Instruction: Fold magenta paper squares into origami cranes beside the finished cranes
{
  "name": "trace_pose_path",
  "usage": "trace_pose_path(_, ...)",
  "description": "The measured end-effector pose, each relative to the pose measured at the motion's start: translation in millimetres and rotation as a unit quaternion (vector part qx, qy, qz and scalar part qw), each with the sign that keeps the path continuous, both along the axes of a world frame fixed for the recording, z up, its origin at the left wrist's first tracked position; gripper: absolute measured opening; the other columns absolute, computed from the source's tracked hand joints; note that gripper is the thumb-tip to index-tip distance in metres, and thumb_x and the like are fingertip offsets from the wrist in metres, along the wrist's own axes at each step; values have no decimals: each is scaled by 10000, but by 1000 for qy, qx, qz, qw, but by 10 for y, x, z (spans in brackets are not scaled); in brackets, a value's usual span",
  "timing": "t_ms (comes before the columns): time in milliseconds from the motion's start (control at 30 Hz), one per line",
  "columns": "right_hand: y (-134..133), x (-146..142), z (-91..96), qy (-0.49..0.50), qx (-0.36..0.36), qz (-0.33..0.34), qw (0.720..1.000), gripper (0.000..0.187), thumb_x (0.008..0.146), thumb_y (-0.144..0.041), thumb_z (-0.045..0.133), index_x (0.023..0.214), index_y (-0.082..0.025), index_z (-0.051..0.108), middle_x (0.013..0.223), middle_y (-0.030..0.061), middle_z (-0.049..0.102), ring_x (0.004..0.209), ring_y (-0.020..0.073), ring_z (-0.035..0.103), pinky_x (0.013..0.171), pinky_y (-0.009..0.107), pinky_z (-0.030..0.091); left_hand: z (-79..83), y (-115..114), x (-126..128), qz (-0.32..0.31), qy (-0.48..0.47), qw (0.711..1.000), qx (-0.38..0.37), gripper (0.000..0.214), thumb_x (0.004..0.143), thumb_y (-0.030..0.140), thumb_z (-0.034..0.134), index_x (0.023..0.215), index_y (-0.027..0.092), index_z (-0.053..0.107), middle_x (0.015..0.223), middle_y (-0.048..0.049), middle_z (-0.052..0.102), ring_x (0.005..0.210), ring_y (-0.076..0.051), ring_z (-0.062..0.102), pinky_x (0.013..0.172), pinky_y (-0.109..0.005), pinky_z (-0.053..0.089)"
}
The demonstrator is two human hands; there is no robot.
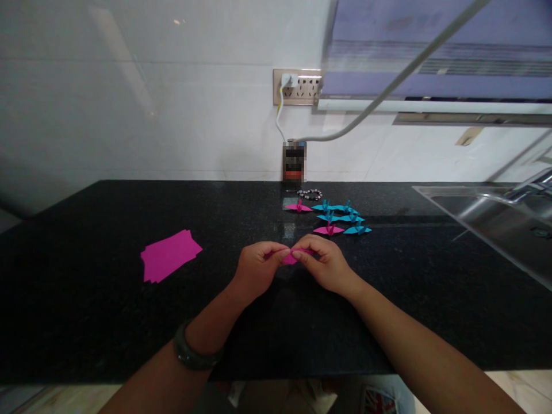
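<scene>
Between my two hands is a small piece of folded pink paper [290,259], held just above the dark counter. My left hand [260,265] pinches its left side between thumb and fingers. On the other side, my right hand [324,261] grips it the same way, and the thumbs nearly meet. Fingers cover most of the paper, so its folded shape is largely hidden. Beyond my right hand sit a pink paper crane [329,230] and several blue paper cranes [330,217]. Another pink crane [299,207] stands farther back. A stack of pink paper sheets [170,256] lies to the left.
The black stone counter [107,328] runs up to a white wall. A phone-like device [294,162] leans there, with a cable leading to a wall socket [298,87]. A beaded bracelet [310,194] lies behind the cranes. At the right is a metal sink [509,224].
</scene>
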State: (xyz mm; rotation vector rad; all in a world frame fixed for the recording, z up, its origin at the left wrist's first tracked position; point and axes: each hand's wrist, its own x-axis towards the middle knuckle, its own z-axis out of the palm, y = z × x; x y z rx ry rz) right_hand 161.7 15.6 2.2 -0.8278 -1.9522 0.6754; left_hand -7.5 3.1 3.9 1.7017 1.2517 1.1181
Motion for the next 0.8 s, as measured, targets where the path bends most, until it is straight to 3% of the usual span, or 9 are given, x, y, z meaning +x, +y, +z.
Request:
trace_pose_path(333, -57, -33, -5, 13, -39, -3, 999, 126, 794, -210, 528, 727, -163, 624, 690, 25, 619, 621, 110, 560, 572, 231, 429, 57, -15, 4, -20, 61, 998, 22, 221, 776, 311, 506, 705, 150, 639, 666, -42, 653, 633, -146, 581, 600, -242, 432)
trace_pose_path(467, -49, -41, -6, 20, -41, -7, 999, 147, 794, -228, 532, 705, -164, 630, 684, 26, 630, 619, 113, 567, 585, 236, 433, 66, -24, -1, -16, 48, 998, 24, 212, 769, 306, 513, 690, 157, 641, 663, -36, 655, 629, -144, 582, 599, -240, 431)
trace_pose_path(633, 38, -22, -63, 22, -68, 3, 997, 181, 822, -255, 490, 777, -175, 646, 735, 28, 648, 670, 124, 583, 625, 247, 449, 25, 6, 4, 35, 24, 999, -5, 195, 734, 316, 554, 708, 154, 659, 635, -30, 650, 591, -141, 574, 562, -235, 424)
trace_pose_path(800, 86, 22, -87, -15, -44, -34, 998, 184, 824, -256, 485, 751, -173, 632, 695, 20, 634, 641, 123, 567, 597, 244, 441, 8, 31, 17, 13, 15, 1000, -24, 212, 738, 324, 545, 723, 160, 677, 633, -22, 653, 586, -138, 569, 552, -230, 415)
